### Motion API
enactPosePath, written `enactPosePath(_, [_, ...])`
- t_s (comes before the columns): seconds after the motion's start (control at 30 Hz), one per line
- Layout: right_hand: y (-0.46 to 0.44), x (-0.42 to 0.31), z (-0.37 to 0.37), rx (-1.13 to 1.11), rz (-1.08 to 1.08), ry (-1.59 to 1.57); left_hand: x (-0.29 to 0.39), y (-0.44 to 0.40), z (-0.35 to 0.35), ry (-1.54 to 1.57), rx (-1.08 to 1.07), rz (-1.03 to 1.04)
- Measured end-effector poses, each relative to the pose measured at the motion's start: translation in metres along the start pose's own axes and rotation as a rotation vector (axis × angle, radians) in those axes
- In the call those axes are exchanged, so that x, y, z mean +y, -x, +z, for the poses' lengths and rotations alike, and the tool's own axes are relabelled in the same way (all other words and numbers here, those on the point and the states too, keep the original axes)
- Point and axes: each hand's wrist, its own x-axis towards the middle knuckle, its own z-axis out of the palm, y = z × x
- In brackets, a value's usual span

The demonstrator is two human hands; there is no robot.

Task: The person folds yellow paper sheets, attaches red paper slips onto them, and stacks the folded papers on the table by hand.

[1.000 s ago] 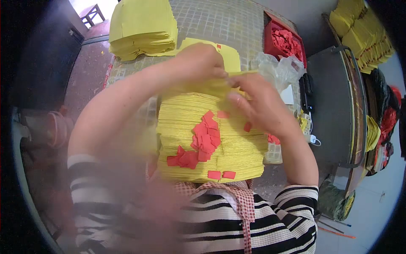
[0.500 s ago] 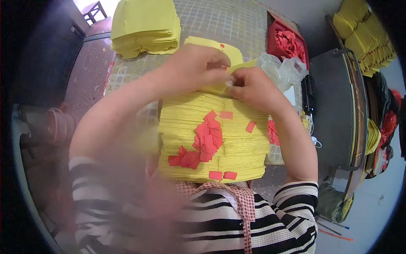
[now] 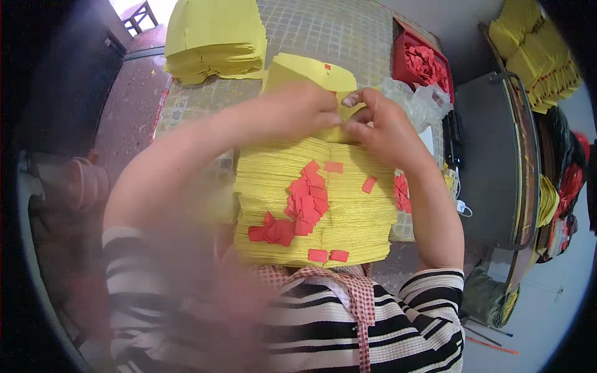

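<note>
A yellow paper sheet (image 3: pixel 305 67) with a small red mark lies at the far end of a thick block of stacked yellow paper (image 3: pixel 360 217). My left hand (image 3: pixel 298 110) is over that sheet, somewhat blurred, its fingers drawn together; what they hold is hidden. Just right of it, my right hand (image 3: pixel 387 129) has its thumb and forefinger apart above the paper, with nothing visible between them. A pile of red paper slips (image 3: pixel 307 199) rests on the block, and several single slips lie around it.
A tall stack of yellow paper (image 3: pixel 214 40) stands at the table's back left. A red box (image 3: pixel 453 81) of red slips is at the back right, beside a crumpled clear plastic bag (image 3: pixel 416 102). A dark grey panel (image 3: pixel 491 161) stands on the right.
My left hand has shifted slightly down. My right thumb and forefinger have spread from a closer pinch. The slips on the block look unmoved.
</note>
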Motion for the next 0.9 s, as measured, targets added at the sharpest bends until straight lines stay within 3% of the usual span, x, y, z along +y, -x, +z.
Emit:
enactPosePath(0.03, [-0.001, 0.0, 0.001, 0.034, 0.036, -0.028, -0.001, -0.001, 0.003, -0.012, 0.024, 0.111])
enactPosePath(0.17, [0.01, 0.009, 0.009, 0.085, -0.077, 0.0, 0.002, 0.004, 0.0, 0.076, -0.047, 0.062])
enactPosePath(0.23, [0.019, 0.011, 0.003, 0.116, -0.417, 0.523, -0.001, 0.005, 0.001, 0.158, -0.067, 0.035])
enactPosePath(0.27, [0.023, 0.011, -0.001, 0.116, -0.417, 0.524, -0.002, 0.004, 0.001, 0.159, -0.067, 0.036])
enactPosePath(0.33, [0.032, 0.009, -0.01, 0.164, -0.776, 0.769, -0.006, 0.003, 0.003, 0.179, -0.087, 0.033])
enactPosePath(0.63, [0.053, 0.005, -0.02, -0.043, -0.793, 1.106, -0.001, 0.006, 0.002, 0.214, -0.114, -0.028])
enactPosePath(0.77, [0.054, -0.006, -0.021, -0.106, -0.777, 1.072, -0.007, 0.003, 0.004, 0.165, -0.111, -0.022])
enactPosePath(0.9, [0.048, 0.004, -0.016, 0.064, -0.614, 0.529, -0.01, 0.001, 0.003, 0.143, -0.077, -0.023])
